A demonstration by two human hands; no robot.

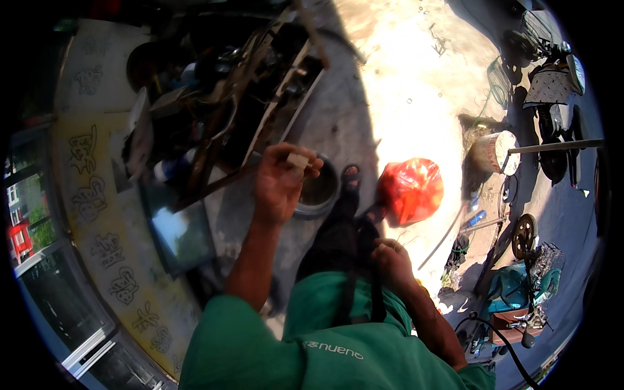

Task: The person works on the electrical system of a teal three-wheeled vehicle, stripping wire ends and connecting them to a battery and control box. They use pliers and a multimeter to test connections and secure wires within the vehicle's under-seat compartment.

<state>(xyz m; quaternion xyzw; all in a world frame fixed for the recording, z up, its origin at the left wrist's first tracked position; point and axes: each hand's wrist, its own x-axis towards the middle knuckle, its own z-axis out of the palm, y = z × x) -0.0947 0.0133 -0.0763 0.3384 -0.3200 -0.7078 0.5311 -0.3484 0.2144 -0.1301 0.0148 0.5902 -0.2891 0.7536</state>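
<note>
My left hand (281, 182) is raised at the centre with its fingers closed on a small pale block (298, 161). Below it, partly hidden by the hand, is a round metal basin (318, 194) on the concrete ground, beside my sandalled foot (351, 175). My right hand (391, 265) hangs lower, by my dark trousers, with its fingers curled; whatever it may hold is hidden. A bright red plastic bag (411, 190) sits on the sunlit ground just beyond my right hand.
A cluttered dark rack (286, 91) stands upper left, with a glass pane (177, 229) below it and a yellowed board (88, 240) along the left. At right are a pale bucket (487, 153), poles, a wheel (524, 235), teal bags (507, 289) and a two-wheeler (549, 91).
</note>
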